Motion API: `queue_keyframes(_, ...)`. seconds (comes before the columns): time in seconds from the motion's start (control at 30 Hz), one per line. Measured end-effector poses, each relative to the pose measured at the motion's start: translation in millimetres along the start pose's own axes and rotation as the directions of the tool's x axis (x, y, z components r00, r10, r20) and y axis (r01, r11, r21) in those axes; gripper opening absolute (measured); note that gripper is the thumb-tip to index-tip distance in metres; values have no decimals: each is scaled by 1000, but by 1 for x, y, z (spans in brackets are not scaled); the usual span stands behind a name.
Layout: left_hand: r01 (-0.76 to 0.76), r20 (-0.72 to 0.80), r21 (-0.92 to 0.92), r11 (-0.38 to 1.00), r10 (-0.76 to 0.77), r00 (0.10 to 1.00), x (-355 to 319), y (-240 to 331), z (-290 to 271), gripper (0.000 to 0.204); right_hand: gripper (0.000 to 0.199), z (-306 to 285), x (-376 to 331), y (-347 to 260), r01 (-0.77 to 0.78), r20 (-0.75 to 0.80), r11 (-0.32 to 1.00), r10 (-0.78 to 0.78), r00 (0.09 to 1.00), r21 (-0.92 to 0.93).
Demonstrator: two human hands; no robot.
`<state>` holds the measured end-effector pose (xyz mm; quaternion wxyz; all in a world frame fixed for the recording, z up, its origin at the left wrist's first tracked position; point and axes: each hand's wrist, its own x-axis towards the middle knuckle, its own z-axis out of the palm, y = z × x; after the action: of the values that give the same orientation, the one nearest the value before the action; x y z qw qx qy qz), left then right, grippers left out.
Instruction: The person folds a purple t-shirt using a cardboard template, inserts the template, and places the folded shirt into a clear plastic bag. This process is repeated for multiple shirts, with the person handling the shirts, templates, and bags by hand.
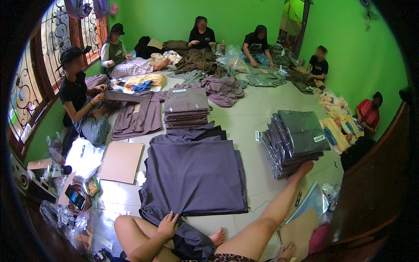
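"Where are you sitting?"
"On pale floor tiles [235, 126] between green walls [152, 17], co-workers [201, 41] across the upper frame."
"Containers?"
"A round basket [88, 204] at lower left, a phone [75, 197] over it; clear plastic around the folded clothes [301, 131], centre right."
"Your hands?"
"My left hand [168, 225] lies loosely spread on flat, soft grey cloth [196, 174], centre; my right hand [286, 252] meets stiff cardboard [301, 231], lower right, grip unclear."
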<state>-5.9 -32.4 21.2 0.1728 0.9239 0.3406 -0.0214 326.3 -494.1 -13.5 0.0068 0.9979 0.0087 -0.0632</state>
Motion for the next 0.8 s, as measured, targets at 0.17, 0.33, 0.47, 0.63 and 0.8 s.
queue_keyframes(0.17,5,-30,10,1000,-5,1000,-1,-1,4,51,54,-79,57,-83,131,-25,986,-129,991,99)
queue_keyframes(0.33,35,-2,-5,999,-35,999,-4,-2,-1,49,50,-184,127,-205,323,-139,938,-306,942,129)
queue_keyframes(0.47,60,52,-38,997,-58,997,-10,0,1,49,47,-243,145,-275,407,-202,909,-383,901,93)
queue_keyframes(0.63,164,119,-301,939,-134,984,4,-17,-2,43,44,-268,137,-316,444,-245,895,-421,874,48)
queue_keyframes(0.8,352,-427,-604,715,-664,614,44,-81,-23,32,41,-268,64,-338,607,-540,792,-540,646,-67)
